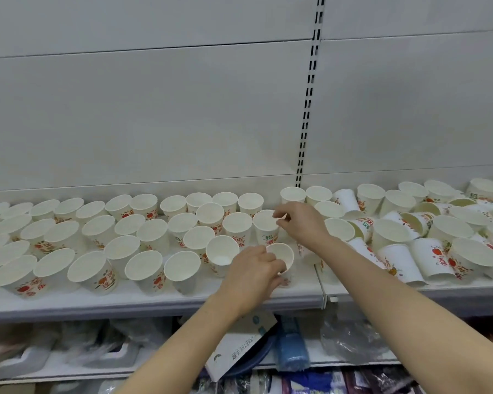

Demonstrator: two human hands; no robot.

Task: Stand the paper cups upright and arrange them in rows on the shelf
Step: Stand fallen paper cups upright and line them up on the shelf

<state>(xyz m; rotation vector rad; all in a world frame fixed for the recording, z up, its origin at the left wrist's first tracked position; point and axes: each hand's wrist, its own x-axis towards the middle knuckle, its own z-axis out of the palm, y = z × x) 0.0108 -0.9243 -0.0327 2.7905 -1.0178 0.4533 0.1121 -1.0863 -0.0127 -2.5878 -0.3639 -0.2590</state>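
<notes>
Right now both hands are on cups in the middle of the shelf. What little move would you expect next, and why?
Probably the left hand sets the cup it holds down at the front row's right end, beside the last upright cup. The bare shelf is open there, and toppled cups wait further right.

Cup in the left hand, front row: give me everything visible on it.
The held cup is a white paper cup with a rolled rim, its inside bare as far as it shows. It stands about upright near the shelf front edge, right end of the front row. The left hand curls around its near side, hiding most of the wall.
</notes>
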